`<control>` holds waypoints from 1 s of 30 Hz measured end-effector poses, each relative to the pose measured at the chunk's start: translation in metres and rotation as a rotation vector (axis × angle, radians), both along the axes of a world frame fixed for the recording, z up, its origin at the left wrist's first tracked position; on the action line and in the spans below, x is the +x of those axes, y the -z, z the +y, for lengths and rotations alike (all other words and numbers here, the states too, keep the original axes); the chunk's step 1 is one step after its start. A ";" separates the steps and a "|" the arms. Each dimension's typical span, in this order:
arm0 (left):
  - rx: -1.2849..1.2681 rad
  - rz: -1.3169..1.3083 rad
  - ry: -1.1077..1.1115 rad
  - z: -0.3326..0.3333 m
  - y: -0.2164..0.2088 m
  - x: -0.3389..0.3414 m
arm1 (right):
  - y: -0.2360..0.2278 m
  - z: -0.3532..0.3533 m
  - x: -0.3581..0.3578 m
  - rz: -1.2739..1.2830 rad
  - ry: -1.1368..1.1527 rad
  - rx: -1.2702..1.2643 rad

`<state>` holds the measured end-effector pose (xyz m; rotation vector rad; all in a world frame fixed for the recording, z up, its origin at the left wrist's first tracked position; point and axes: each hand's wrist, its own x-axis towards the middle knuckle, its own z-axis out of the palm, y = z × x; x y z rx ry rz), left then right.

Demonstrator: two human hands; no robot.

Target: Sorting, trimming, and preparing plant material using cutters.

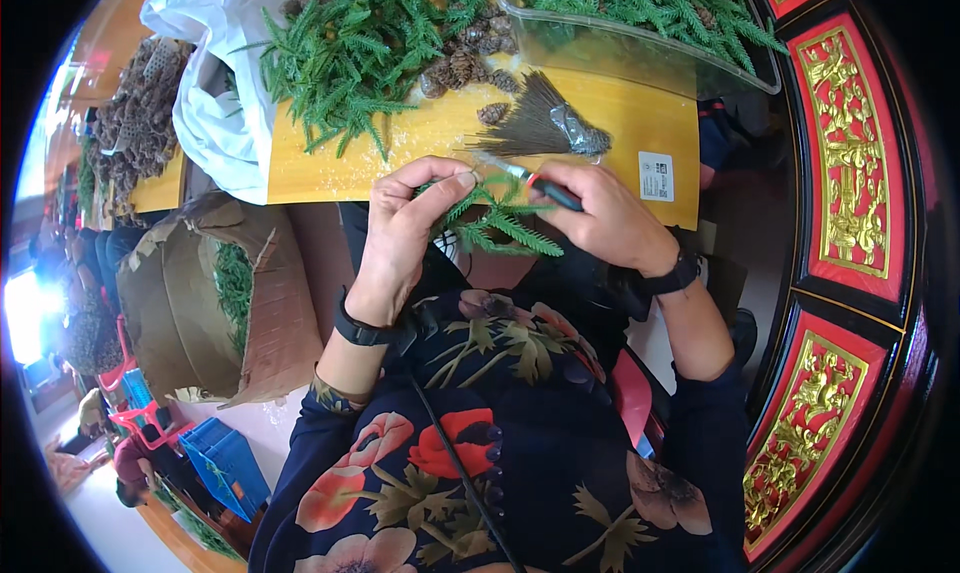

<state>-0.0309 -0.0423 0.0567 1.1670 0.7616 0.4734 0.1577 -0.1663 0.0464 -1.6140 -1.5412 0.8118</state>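
Just in front of the table edge, my left hand (405,208) pinches an artificial green pine sprig (512,235) between thumb and fingers. My right hand (605,213) is closed around a pair of pliers (557,195) with black and red handles. Their metal end points left, towards the sprig by my left fingertips; whether the jaws touch it I cannot tell. A fanned bundle of thin brown wires (535,123), bound with clear wrap, lies on the yellow table (330,173) just beyond both hands. Pine cones (460,68) lie farther back.
Green sprigs are heaped (360,43) on the table, beside a white plastic bag (215,103). A clear bin (640,48) holds more at the back right. An open cardboard box (200,303) stands at left, near a blue crate (225,468). A carved red-and-gold panel (850,153) borders the right.
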 end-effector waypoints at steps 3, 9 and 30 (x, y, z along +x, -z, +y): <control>-0.005 -0.008 -0.041 -0.002 0.001 -0.001 | -0.013 -0.002 0.000 0.071 0.193 -0.144; 0.136 0.023 -0.094 -0.008 -0.002 0.005 | -0.015 -0.014 -0.016 -0.103 0.198 -0.114; 1.479 0.450 -0.163 -0.011 0.002 0.007 | -0.019 -0.008 -0.030 -0.157 0.220 -0.144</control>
